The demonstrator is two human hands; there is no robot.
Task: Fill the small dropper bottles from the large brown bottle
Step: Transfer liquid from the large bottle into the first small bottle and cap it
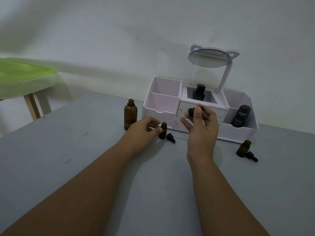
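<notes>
The large brown bottle stands uncapped on the grey table, left of my hands. My left hand grips a small open brown dropper bottle standing upright on the table. My right hand pinches the black bulb of a long dropper; its clear glass tube slants down to the left, with the tip at the small bottle's mouth. A black dropper cap lies just right of that bottle. A second small open bottle stands at the far right with its own black cap beside it.
A white cosmetic organiser with compartments, small drawers and a tilted round mirror stands behind my hands. It holds a dark square bottle and a black Kahf tube. A green lid rests on a stool at left.
</notes>
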